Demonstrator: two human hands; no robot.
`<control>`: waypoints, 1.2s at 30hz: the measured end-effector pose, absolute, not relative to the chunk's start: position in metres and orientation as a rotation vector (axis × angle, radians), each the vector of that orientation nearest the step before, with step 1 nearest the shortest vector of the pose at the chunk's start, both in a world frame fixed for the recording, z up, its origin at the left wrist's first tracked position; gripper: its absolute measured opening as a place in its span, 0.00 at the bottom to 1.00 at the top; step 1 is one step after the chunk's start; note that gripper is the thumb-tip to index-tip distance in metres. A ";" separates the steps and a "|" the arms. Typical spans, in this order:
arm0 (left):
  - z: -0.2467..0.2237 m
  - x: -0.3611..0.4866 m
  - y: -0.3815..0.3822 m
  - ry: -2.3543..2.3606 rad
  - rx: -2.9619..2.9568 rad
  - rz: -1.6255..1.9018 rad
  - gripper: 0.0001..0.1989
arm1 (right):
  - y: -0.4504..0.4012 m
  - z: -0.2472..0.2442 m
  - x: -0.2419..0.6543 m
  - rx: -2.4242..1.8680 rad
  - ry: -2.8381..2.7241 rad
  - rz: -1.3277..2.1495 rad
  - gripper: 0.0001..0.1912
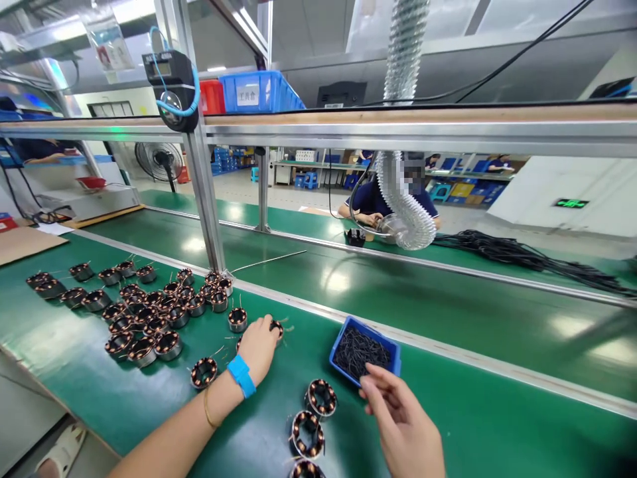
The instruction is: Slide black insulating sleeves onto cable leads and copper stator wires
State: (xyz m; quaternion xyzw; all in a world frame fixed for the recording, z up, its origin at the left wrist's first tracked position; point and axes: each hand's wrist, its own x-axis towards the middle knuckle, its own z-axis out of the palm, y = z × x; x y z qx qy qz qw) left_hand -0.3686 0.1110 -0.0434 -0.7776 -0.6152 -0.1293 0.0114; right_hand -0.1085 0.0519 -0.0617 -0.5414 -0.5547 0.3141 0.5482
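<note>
My left hand, with a blue wristband, reaches onto the green table, its fingers curled round a copper-wound motor stator that it partly hides. Just behind this hand, another stator stands with its wire ends up; one more stator lies left of my wrist. My right hand hovers at the near edge of a blue bin full of short black tubing pieces. Its thumb and forefinger are pinched; whatever they hold is too small to make out. A short row of stators lies left of it.
Many stators are grouped at the left. An aluminium post rises from the table behind them. A flexible duct hangs over the far bench, where a co-worker sits. Black cables lie at the right.
</note>
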 end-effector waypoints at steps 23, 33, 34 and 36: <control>-0.045 -0.359 0.071 -1.900 -2.644 -0.213 0.11 | 0.130 -0.074 -0.199 -1.221 -1.534 1.104 0.15; -0.050 -0.360 0.070 -1.880 -2.627 -0.249 0.10 | 0.128 -0.076 -0.200 -1.211 -1.542 1.073 0.16; -0.051 -0.360 0.070 -1.875 -2.627 -0.252 0.10 | 0.128 -0.077 -0.200 -1.214 -1.541 1.072 0.16; -0.052 -0.360 0.070 -1.870 -2.624 -0.259 0.10 | 0.128 -0.077 -0.201 -1.215 -1.547 1.078 0.15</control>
